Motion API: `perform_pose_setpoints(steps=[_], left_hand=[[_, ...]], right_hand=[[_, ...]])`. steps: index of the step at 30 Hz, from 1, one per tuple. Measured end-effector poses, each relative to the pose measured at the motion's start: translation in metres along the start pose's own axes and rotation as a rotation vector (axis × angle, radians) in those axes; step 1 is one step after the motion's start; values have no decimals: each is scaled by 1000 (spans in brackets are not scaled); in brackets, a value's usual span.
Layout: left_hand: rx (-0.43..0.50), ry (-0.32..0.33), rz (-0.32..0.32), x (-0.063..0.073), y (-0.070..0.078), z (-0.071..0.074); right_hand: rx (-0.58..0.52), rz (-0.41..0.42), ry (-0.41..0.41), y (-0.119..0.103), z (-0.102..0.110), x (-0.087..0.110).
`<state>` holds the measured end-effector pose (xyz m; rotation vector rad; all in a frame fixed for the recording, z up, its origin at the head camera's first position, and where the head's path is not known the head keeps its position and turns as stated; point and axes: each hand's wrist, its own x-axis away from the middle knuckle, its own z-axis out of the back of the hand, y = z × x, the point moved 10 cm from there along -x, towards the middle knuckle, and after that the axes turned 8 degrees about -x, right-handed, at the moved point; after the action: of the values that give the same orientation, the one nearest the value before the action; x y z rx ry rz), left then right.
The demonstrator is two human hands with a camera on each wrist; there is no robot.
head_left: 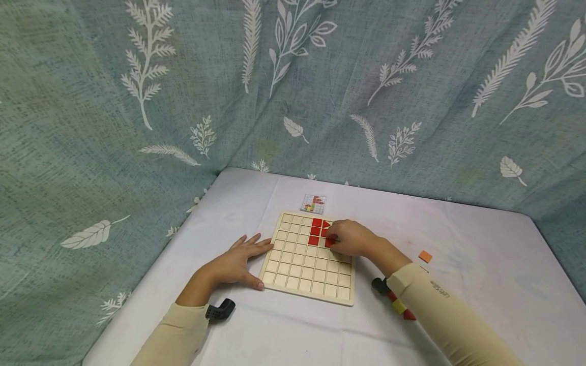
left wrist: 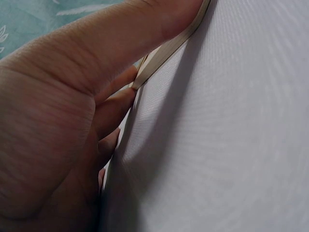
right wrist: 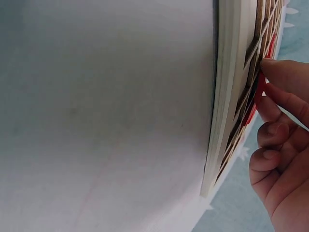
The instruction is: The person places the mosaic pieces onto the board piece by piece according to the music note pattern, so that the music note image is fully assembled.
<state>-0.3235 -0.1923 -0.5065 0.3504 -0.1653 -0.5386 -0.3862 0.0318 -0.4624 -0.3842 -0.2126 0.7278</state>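
A wooden grid board (head_left: pixel 302 264) lies on the white cloth, with several red tiles (head_left: pixel 314 240) set in its upper cells. My left hand (head_left: pixel 233 262) rests at the board's left side, fingers spread, the thumb by the near left corner. In the left wrist view the thumb (left wrist: pixel 130 41) and fingers meet the board's edge (left wrist: pixel 161 57). Over the upper right cells, my right hand (head_left: pixel 351 238) pinches a red tile (head_left: pixel 329 243) between thumb and fingers. The right wrist view has that red tile (right wrist: pixel 260 89) at the grid, the other fingers curled beneath.
Just beyond the board lies a small pattern card (head_left: pixel 314 204) with a coloured grid picture. An orange tile (head_left: pixel 425 256) sits off to the right. Red and yellow tiles (head_left: pixel 399 306) lie partly hidden by my right sleeve. A leaf-patterned curtain (head_left: pixel 293 101) hangs behind the table.
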Motion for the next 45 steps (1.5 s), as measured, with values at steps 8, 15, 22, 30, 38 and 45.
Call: perform_pose_setpoints(steps=[8, 15, 22, 30, 38, 45], left_hand=[[3, -2, 0, 0, 0, -1], [9, -5, 1, 0, 1, -1], [5, -10, -3, 0, 3, -1], [11, -6, -7, 0, 4, 0], [11, -2, 6, 1, 1, 1], [20, 0, 11, 1, 2, 1]], right_hand=[[-1, 8, -8, -5, -3, -2], [16, -3, -19, -5, -7, -4], [28, -43, -14, -5, -11, -6], [71, -75, 29, -8, -13, -7], [126, -40, 85, -20, -11, -5], [168, -11, 103, -24, -9, -4]])
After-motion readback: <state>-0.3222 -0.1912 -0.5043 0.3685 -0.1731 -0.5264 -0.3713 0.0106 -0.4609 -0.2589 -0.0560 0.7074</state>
